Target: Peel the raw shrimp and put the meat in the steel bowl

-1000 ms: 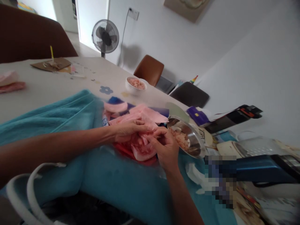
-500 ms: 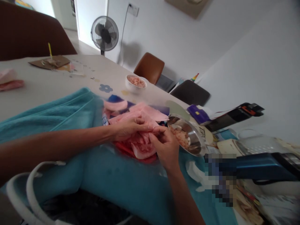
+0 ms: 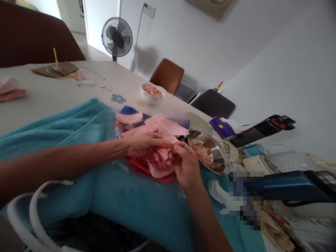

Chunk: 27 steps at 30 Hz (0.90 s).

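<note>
A pink-fleshed piece of fruit, like pomelo (image 3: 160,164), lies on a red plate (image 3: 136,166) over a teal towel (image 3: 78,129). My left hand (image 3: 143,144) presses on its top with the fingers curled over the pink flesh. My right hand (image 3: 187,164) grips the fruit's right side, fingers pinched into a segment. Pink peel pieces (image 3: 160,126) lie just behind the hands. A steel bowl (image 3: 211,152) with peeled pulp stands right beside my right hand.
A white bowl (image 3: 151,92) of pink pulp sits farther back on the table (image 3: 52,98). A fan (image 3: 117,36) and brown chairs (image 3: 167,75) stand beyond. Cluttered items and a dark blue box (image 3: 288,190) fill the right side. A white handle (image 3: 31,213) is at lower left.
My right hand has shifted slightly down and in against the fruit, fingers digging at a segment. My left hand stays in place on top.
</note>
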Available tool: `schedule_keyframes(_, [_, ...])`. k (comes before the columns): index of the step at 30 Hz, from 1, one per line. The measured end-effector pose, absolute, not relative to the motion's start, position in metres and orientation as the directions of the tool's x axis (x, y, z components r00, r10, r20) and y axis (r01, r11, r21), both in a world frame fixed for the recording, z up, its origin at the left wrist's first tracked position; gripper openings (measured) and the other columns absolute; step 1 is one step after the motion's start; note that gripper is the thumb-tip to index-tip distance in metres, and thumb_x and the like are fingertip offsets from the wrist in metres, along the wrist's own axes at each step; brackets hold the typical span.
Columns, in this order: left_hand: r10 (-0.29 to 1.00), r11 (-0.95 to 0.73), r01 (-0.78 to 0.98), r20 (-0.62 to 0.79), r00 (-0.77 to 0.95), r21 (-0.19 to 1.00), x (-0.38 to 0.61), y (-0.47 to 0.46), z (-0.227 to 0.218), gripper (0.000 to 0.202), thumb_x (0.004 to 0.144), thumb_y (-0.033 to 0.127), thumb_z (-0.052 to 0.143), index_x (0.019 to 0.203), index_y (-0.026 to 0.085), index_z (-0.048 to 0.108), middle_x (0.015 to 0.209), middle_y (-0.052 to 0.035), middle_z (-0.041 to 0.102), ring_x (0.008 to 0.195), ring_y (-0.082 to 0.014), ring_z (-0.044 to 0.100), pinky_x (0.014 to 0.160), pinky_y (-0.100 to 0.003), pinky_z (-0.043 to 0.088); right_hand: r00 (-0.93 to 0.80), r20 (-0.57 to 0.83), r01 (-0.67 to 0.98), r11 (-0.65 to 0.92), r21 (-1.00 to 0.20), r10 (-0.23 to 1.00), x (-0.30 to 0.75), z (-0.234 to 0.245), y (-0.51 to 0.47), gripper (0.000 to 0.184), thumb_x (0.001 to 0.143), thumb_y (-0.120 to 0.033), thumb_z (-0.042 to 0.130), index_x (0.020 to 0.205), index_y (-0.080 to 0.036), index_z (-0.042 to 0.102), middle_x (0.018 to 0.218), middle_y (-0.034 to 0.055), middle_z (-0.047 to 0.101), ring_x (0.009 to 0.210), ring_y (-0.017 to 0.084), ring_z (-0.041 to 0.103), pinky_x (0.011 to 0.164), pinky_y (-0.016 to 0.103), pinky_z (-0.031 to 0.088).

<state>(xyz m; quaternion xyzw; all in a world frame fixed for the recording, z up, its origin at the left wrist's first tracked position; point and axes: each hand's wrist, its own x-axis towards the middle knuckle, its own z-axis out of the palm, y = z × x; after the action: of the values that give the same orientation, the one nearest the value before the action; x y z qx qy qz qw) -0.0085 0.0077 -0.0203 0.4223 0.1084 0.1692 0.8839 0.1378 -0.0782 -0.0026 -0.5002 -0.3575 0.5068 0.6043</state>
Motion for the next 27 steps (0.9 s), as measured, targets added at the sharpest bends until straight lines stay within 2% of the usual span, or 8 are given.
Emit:
schedule_keyframes(4, [0.373, 0.573, -0.193, -0.044, 0.927, 0.797, -0.009, 0.008, -0.02, 0.026, 0.085, 0.033, 0.072, 0.082, 0.007, 0.072, 0.071, -0.0091, 0.072, 0.054, -0.0107, 0.067, 0.047, -0.014, 0.052, 0.219, -0.08, -0.308, -0.009, -0.951, 0.972, 0.136, -0.002, -0.078, 0.02, 0.068, -0.03, 0.076, 0.074, -0.019, 0.061, 0.057, -0.0064, 0.057, 0.047, 0.009, 0.056, 0.039, 0.019, 0.05])
schedule_keyframes(7, [0.378, 0.572, -0.202, -0.038, 0.925, 0.795, -0.009, 0.008, -0.019, 0.021, 0.085, 0.031, 0.072, 0.082, 0.01, 0.072, 0.072, -0.0083, 0.072, 0.056, -0.0109, 0.067, 0.047, -0.014, 0.051, 0.245, -0.051, -0.301, 0.026, -0.953, 0.968, 0.133, -0.003, -0.079, 0.021, 0.072, -0.032, 0.075, 0.075, -0.019, 0.059, 0.055, -0.0062, 0.058, 0.044, 0.008, 0.053, 0.037, 0.017, 0.046])
schedule_keyframes(11, [0.381, 0.591, -0.177, -0.078, 0.921, 0.787, -0.008, 0.007, -0.016, 0.017, 0.082, 0.028, 0.071, 0.08, 0.012, 0.072, 0.067, -0.0059, 0.071, 0.05, -0.0104, 0.063, 0.04, -0.015, 0.046, 0.246, -0.012, -0.307, 0.066, -0.95, 0.969, 0.13, -0.003, -0.081, 0.019, 0.076, -0.032, 0.072, 0.073, -0.02, 0.058, 0.055, -0.0052, 0.058, 0.042, 0.007, 0.05, 0.035, 0.016, 0.042])
schedule_keyframes(16, [0.443, 0.586, -0.161, -0.147, 0.885, 0.794, -0.008, 0.006, -0.013, 0.014, 0.081, 0.024, 0.067, 0.078, 0.011, 0.071, 0.058, -0.0039, 0.067, 0.042, -0.0102, 0.058, 0.035, -0.016, 0.043, 0.283, -0.025, -0.369, 0.085, -0.925, 0.959, 0.133, -0.002, -0.08, 0.022, 0.074, -0.033, 0.076, 0.072, -0.018, 0.06, 0.069, -0.004, 0.059, 0.047, 0.004, 0.048, 0.035, 0.013, 0.039])
schedule_keyframes(22, [0.488, 0.585, -0.166, -0.181, 0.854, 0.794, -0.008, 0.006, -0.013, 0.015, 0.077, 0.025, 0.07, 0.079, 0.011, 0.068, 0.059, -0.0023, 0.065, 0.042, -0.01, 0.057, 0.035, -0.017, 0.042, 0.196, -0.07, -0.443, 0.025, -0.896, 0.978, 0.141, -0.004, -0.077, 0.023, 0.074, -0.036, 0.076, 0.075, -0.018, 0.062, 0.073, -0.0039, 0.059, 0.048, 0.002, 0.043, 0.035, 0.011, 0.037])
schedule_keyframes(27, [0.464, 0.583, -0.149, -0.176, 0.868, 0.799, -0.008, 0.007, -0.014, 0.022, 0.075, 0.027, 0.073, 0.086, 0.009, 0.07, 0.063, -0.0024, 0.064, 0.044, -0.0094, 0.057, 0.036, -0.017, 0.042, 0.126, -0.049, -0.451, 0.013, -0.892, 0.991, 0.145, -0.006, -0.077, 0.022, 0.076, -0.038, 0.073, 0.079, -0.02, 0.06, 0.073, -0.004, 0.06, 0.047, 0.003, 0.04, 0.034, 0.01, 0.035])
